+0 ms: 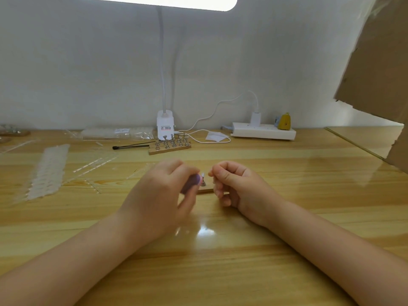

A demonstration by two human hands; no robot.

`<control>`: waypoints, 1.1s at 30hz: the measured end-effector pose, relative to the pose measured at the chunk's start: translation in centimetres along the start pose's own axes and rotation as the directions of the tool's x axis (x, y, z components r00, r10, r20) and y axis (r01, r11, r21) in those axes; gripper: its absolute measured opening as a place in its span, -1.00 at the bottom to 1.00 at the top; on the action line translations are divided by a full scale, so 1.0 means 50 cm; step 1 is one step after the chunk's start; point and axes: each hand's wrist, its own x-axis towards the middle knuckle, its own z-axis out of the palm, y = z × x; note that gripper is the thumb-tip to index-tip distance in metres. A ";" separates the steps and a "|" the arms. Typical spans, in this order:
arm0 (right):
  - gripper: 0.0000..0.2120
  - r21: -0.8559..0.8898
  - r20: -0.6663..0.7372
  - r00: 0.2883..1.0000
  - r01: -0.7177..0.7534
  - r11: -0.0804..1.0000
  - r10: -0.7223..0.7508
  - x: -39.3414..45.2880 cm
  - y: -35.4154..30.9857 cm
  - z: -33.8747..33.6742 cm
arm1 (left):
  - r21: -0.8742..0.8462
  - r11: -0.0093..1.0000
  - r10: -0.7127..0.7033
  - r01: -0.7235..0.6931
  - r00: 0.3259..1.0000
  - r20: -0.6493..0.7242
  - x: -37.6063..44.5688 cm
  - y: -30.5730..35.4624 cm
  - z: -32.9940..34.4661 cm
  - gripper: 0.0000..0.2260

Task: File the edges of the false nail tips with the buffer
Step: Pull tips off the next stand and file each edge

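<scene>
My left hand (161, 191) grips a purple buffer (191, 183), blurred, with its end close to a small false nail tip (202, 176). The tip stands on a metal stand (203, 183) on a small wooden base (206, 191) in the middle of the table. My right hand (234, 184) sits just right of the stand with its fingers curled and thumb and forefinger pinched together; I cannot tell whether they touch the tip or hold anything.
Farther back stands a second wooden base (169, 147) with several metal stands, a black brush (130, 146) and a lamp base (165, 124). A white power strip (262, 131) lies at the back right. Clear strips of nail tips (47, 171) cover the left. Cardboard (379, 62) hangs at the right.
</scene>
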 end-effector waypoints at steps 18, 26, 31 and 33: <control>-0.73 -0.220 0.005 0.999 0.032 0.975 -0.032 -0.006 0.013 0.017 | -0.402 0.860 -0.368 0.315 0.928 -0.061 -0.011 0.015 0.010 -0.88; -0.75 -0.243 0.034 0.999 0.038 0.969 -0.031 -0.011 0.006 0.019 | -0.477 0.768 -0.488 0.429 0.873 0.000 -0.011 0.004 0.013 -0.90; -0.73 -0.278 0.046 0.997 0.073 0.958 -0.062 -0.015 0.008 0.025 | -0.480 0.759 -0.494 0.440 0.870 0.015 -0.012 -0.002 0.010 -0.82; -0.74 -0.302 0.053 0.996 0.086 0.949 -0.073 -0.017 0.008 0.025 | -0.469 0.767 -0.490 0.437 0.872 0.010 -0.014 -0.004 0.012 -0.81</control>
